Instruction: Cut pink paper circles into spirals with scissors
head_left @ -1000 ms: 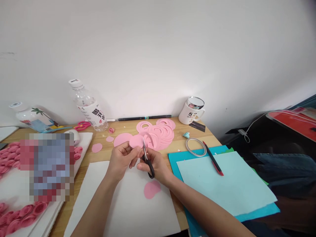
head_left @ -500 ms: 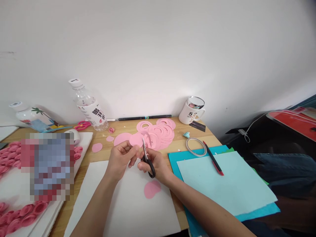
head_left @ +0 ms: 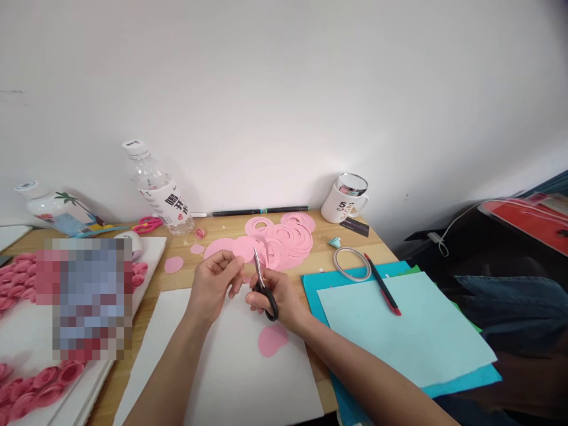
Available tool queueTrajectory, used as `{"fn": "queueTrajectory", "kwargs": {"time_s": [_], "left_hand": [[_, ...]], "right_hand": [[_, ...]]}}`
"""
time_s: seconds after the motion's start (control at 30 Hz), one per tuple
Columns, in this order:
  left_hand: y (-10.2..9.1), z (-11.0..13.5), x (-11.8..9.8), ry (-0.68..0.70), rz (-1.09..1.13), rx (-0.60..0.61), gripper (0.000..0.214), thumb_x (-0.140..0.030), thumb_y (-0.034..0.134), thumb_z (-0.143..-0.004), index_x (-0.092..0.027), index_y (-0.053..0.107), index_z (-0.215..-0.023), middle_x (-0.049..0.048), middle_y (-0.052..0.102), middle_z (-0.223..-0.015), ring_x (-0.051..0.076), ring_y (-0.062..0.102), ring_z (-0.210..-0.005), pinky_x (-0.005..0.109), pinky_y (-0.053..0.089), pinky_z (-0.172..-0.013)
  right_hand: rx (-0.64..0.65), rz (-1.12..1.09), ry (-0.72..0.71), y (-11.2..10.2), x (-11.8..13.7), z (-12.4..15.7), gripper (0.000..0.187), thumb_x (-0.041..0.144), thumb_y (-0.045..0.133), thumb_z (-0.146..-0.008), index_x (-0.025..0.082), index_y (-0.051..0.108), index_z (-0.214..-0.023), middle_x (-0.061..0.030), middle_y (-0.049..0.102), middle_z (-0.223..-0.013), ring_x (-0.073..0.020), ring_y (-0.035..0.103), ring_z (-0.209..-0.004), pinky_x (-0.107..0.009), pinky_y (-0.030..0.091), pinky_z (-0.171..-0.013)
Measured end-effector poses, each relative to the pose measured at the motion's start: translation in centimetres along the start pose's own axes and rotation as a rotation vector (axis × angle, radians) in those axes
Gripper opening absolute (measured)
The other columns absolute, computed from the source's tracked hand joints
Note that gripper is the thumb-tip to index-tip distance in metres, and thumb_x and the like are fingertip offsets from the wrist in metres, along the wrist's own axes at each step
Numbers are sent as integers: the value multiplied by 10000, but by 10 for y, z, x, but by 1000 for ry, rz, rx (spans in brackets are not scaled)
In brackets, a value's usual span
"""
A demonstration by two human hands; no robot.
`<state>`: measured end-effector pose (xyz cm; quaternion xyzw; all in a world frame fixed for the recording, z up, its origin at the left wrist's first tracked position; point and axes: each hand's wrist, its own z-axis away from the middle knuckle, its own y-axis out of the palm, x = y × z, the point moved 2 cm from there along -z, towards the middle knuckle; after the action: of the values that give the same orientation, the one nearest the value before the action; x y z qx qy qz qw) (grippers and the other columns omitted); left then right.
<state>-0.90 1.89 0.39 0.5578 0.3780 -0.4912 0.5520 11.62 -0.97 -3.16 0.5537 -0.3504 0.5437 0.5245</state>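
Note:
My left hand (head_left: 213, 285) pinches a pink paper disc (head_left: 244, 248) above the wooden desk. My right hand (head_left: 278, 296) grips black-handled scissors (head_left: 263, 286), whose blades point up into the disc's edge. A cut strip curls off the disc toward a pile of pink paper spirals (head_left: 284, 235) behind it. Under my hands lies a white sheet (head_left: 213, 367) with a pink paper scrap (head_left: 271, 339) on it.
Light and darker blue paper sheets (head_left: 399, 331) lie at right with a red-black pen (head_left: 382, 285) and a tape ring (head_left: 352, 264). A mug (head_left: 344, 199), a water bottle (head_left: 158, 189), pink scissors (head_left: 147, 225) and a black pen (head_left: 260, 211) line the wall. Pink paper roses (head_left: 26, 378) fill a white board at left.
The pink disc has turned a little in my left hand while the scissors stay at its edge. Both hands have shifted slightly left.

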Motion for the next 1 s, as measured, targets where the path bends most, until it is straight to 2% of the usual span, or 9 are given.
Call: {"fn": "queueTrajectory", "kwargs": {"time_s": [0.13, 0.27, 0.53, 0.7, 0.83, 1.0], "left_hand": [[1, 1, 0, -10, -20, 30, 230, -272, 631, -723, -152, 514, -566, -22, 565, -487, 53, 427, -351, 191, 311, -355], [1, 1, 1, -3, -50, 17, 233, -270, 630, -723, -151, 520, -557, -2, 597, -514, 69, 462, -375, 192, 320, -343], [2, 3, 0, 1, -200, 90, 181, -240, 631, -719, -148, 584, -571, -25, 569, -469, 53, 440, -346, 187, 343, -341], [2, 4, -3, 20, -231, 109, 187, -250, 617, -733, -147, 583, -580, -18, 601, -507, 44, 436, -332, 188, 347, -350], [4, 5, -5, 37, -238, 135, 183, -249, 604, -745, -148, 585, -593, -32, 553, -427, 47, 421, -329, 186, 347, -359], [2, 5, -5, 55, -185, 83, 177, -203, 610, -728, -156, 548, -570, -35, 557, -435, 51, 429, -335, 186, 341, -350]], "right_hand": [[31, -7, -8, 1, -4, -1, 461, 444, 790, -478, 175, 475, -680, 67, 479, -464, -71, 428, -384, -188, 333, -379], [60, -5, -39, 1, -4, -1, 456, 436, 789, -496, 178, 469, -692, 62, 479, -494, -68, 414, -406, -187, 318, -393], [107, -8, -170, -4, 2, -2, 440, 413, 776, -556, 177, 494, -798, 35, 472, -619, -92, 418, -538, -215, 335, -493], [136, -22, -173, -6, -1, -3, 422, 391, 773, -575, 183, 470, -783, 51, 440, -596, -80, 366, -518, -210, 291, -480], [121, -8, -151, -6, 0, -2, 431, 397, 778, -563, 177, 473, -773, 65, 404, -569, -66, 307, -494, -201, 233, -447], [142, -63, -143, -4, 5, -2, 447, 401, 788, -537, 172, 491, -781, 64, 406, -548, -68, 306, -482, -200, 228, -434]]}}
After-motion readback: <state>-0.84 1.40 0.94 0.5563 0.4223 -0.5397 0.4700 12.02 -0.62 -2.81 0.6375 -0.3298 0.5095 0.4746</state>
